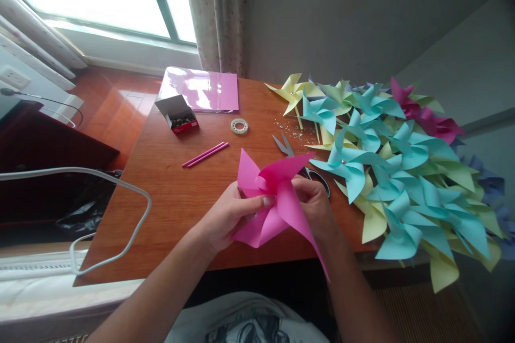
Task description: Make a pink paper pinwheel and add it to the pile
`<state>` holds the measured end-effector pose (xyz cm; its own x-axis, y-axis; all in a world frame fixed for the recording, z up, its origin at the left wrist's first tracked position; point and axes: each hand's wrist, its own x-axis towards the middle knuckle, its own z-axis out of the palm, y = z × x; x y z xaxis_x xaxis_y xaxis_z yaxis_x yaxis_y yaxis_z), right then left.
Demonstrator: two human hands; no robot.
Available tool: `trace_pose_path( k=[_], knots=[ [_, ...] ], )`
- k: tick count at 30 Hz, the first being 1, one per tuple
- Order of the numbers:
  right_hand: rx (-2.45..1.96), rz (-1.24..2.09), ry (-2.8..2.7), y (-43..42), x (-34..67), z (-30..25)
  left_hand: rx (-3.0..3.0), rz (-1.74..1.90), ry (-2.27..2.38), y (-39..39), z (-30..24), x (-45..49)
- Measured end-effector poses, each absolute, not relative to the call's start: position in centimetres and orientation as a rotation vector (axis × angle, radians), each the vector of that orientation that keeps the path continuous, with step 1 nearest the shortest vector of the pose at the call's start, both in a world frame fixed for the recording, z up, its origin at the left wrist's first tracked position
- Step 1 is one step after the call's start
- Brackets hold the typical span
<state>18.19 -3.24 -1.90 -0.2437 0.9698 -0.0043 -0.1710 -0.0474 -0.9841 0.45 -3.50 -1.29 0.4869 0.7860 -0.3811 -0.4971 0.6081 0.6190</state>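
Note:
A pink paper pinwheel [277, 198] is held above the near edge of the wooden table [169, 193]. My left hand [229, 214] grips its left side, thumb pressed on the folded centre. My right hand [316, 206] is closed behind the pinwheel's right blades; what its fingers pinch is hidden by the paper. Grey scissors [287, 147] lie just beyond the pinwheel, partly covered by it.
A heap of blue, yellow, green and pink pinwheels [394, 171] fills the table's right side. Two pink sticks [205, 154], a tape roll [239, 126], an open pin box [179, 115] and pink paper sheets [201, 90] lie farther back. A white cable [120, 185] loops at left.

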Motion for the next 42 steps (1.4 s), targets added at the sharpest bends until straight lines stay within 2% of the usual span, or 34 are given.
trace_pose_path(
  k=[15, 22, 25, 31, 35, 42],
  knots=[
    [-1.003, 1.392, -1.313, -3.2, 18.7, -2.6, 0.425, 0.767, 0.677, -3.5, -1.4, 0.4],
    [-1.071, 1.308, -1.345, -2.8, 18.9, -1.9, 0.437, 0.859, 0.658, -3.4, -1.1, 0.5],
    [-1.244, 1.071, -1.412, -3.2, 19.9, -1.0, 0.447, 0.933, 0.769, -3.4, -1.3, 0.7],
    [-1.447, 0.339, -1.607, -5.8, 19.9, 3.1, 0.613, 1.097, 1.090, -3.5, -1.8, 1.1],
    [-1.345, 0.078, -1.898, -6.8, 17.0, 3.9, 0.693, 1.155, 1.139, -3.7, -1.8, 1.4],
    [-1.562, -0.155, -1.986, -6.1, 15.4, 1.8, 0.785, 1.176, 1.145, -3.6, -2.0, 1.4]
  ],
)
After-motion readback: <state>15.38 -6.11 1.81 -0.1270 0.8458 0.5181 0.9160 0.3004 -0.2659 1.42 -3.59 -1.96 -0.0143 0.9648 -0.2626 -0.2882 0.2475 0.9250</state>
